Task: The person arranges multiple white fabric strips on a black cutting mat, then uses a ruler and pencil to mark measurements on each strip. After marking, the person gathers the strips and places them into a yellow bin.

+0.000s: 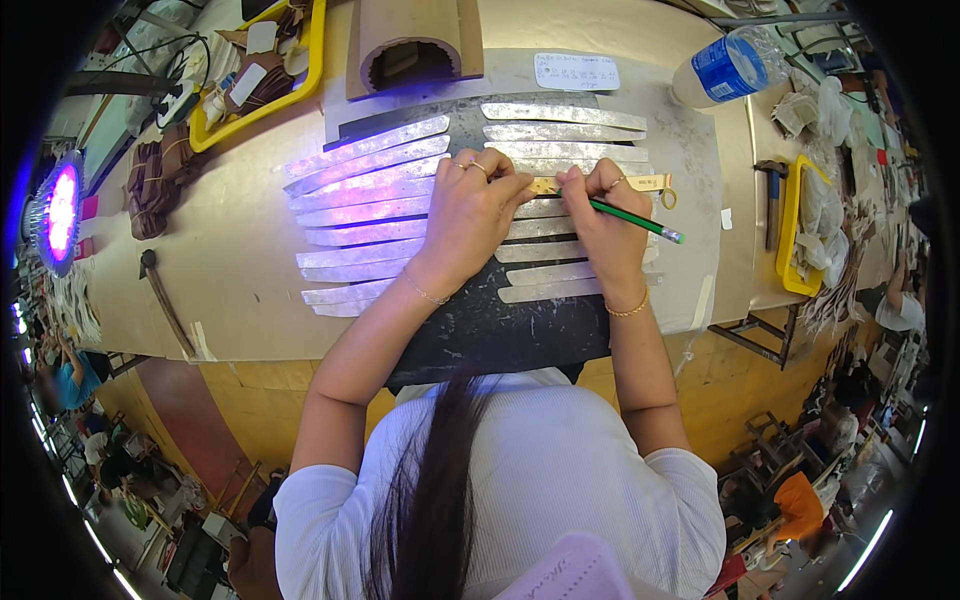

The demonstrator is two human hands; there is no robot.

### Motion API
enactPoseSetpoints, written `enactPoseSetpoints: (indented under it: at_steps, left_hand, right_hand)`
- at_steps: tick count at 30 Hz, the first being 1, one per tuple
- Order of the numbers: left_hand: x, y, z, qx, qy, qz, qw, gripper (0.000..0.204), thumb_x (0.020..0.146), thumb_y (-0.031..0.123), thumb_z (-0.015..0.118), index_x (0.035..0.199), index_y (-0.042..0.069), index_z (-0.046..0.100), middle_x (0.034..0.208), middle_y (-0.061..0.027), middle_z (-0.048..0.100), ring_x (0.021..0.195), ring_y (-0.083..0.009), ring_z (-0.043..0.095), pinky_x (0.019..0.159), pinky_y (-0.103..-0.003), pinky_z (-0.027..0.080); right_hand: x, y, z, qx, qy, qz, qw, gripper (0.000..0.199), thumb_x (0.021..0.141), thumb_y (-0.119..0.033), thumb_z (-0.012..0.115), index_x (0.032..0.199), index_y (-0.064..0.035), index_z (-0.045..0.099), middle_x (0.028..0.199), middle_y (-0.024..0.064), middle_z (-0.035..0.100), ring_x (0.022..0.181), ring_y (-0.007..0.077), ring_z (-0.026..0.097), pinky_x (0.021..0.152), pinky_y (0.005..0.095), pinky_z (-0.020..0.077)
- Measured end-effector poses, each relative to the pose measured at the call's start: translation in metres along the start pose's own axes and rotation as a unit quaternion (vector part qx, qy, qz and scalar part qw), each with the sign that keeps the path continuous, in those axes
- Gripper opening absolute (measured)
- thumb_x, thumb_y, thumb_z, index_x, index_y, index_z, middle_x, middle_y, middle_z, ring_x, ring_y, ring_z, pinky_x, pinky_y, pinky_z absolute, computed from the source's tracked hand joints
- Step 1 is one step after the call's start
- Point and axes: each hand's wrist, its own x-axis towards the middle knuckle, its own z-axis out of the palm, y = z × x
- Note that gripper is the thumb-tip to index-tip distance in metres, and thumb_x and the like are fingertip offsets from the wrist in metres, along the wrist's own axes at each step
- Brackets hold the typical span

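My left hand (468, 215) presses its fingertips onto the left end of a narrow tan strip (648, 183) with a ring at its right end. A green pencil (632, 217) is gripped in my right hand (612, 228); its eraser end points right, and its tip is by the tan strip. Beneath both hands, silvery strips lie in two side-by-side columns, one under the left hand's side (360, 210) and one on the right (565, 114). They rest on a dark, worn board (500, 325). My hands cover the inner ends of some strips.
A brown half-round block (468, 40), a written card (577, 72) and a plastic bottle (728, 68) stand or lie at the back. Yellow trays are at left (318, 60) and right (790, 230). Hammers lie at left (166, 300) and right (773, 200). A lamp (62, 210) glows purple.
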Motion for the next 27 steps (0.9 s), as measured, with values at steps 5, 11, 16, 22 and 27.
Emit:
enactPoseSetpoints:
  at_steps: [5,11,16,22,27]
  left_hand:
    - [0.0002,-0.0001,-0.0003,-0.001,-0.001,0.002,1.0,0.017,0.08,0.018,0.08,0.093,0.009,0.077,0.089,-0.0023,0.061,0.085,-0.0215,0.055,0.08,-0.036,0.042]
    - [0.0013,0.0011,-0.0014,0.003,-0.004,0.004,1.0,0.015,0.08,0.017,0.079,0.093,0.009,0.077,0.089,-0.0025,0.06,0.084,-0.0219,0.055,0.079,-0.036,0.043]
    - [0.0007,0.0007,-0.0007,-0.002,-0.002,0.006,1.0,0.014,0.08,0.016,0.079,0.093,0.009,0.077,0.088,-0.0024,0.059,0.084,-0.022,0.055,0.079,-0.036,0.043]
    - [0.0003,-0.0011,0.0005,0.0,0.003,0.012,1.0,0.014,0.08,0.016,0.079,0.093,0.01,0.078,0.088,-0.0025,0.059,0.084,-0.0221,0.055,0.079,-0.036,0.043]
    - [0.0009,-0.0003,0.001,-0.002,0.004,0.009,1.0,0.013,0.08,0.016,0.079,0.093,0.01,0.078,0.088,-0.0022,0.06,0.084,-0.0221,0.056,0.078,-0.036,0.043]
  right_hand:
    - [0.0003,-0.0042,-0.0006,-0.006,-0.004,0.007,1.0,0.037,0.09,-0.01,0.072,0.067,-0.0038,0.044,0.053,0.006,0.049,0.046,0.0117,0.041,0.046,0.0291,0.0376]
    - [0.0005,-0.0023,-0.0002,-0.031,-0.01,-0.015,0.999,0.034,0.088,-0.009,0.073,0.067,-0.0037,0.047,0.053,0.0071,0.051,0.044,0.0149,0.046,0.047,0.0294,0.0396]
    - [0.0017,-0.0046,0.0003,-0.062,-0.013,-0.021,0.998,0.033,0.086,-0.009,0.073,0.065,-0.0038,0.048,0.054,0.0079,0.052,0.044,0.0178,0.048,0.047,0.0306,0.0409]
    - [0.0027,-0.0065,0.0003,-0.101,-0.021,-0.038,0.994,0.033,0.086,-0.009,0.072,0.064,-0.0041,0.048,0.053,0.008,0.051,0.044,0.0189,0.048,0.047,0.0315,0.0412]
    - [0.0056,-0.008,0.0016,-0.105,-0.02,-0.029,0.994,0.033,0.086,-0.009,0.071,0.063,-0.0041,0.047,0.052,0.0082,0.05,0.043,0.0192,0.047,0.047,0.0318,0.041]
